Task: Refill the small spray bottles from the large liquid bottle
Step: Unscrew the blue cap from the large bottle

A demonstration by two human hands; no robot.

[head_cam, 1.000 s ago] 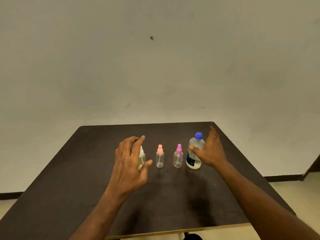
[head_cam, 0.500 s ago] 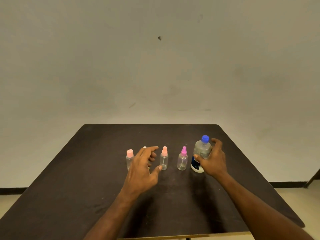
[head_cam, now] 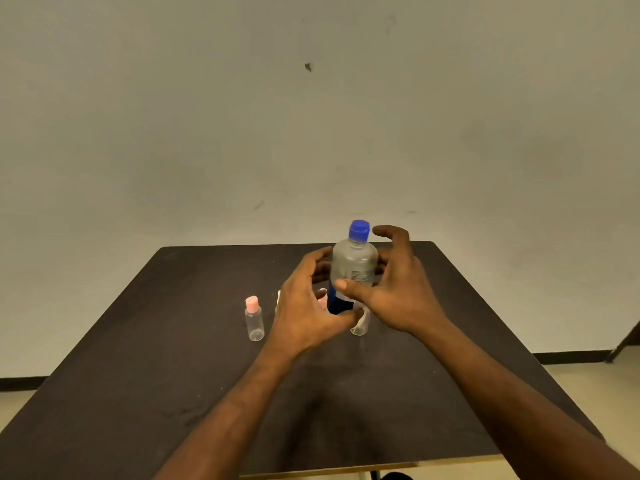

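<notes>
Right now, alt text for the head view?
A right hand holds a large clear bottle with a blue cap above a dark table, the open left hand beside it. Small spray bottles stand behind, one with a pink cap in clear view at left.

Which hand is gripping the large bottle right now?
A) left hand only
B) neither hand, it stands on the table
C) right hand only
C: the right hand wraps thumb and fingers around the large bottle, held above the table; the left hand is beside it with spread fingers.
</notes>
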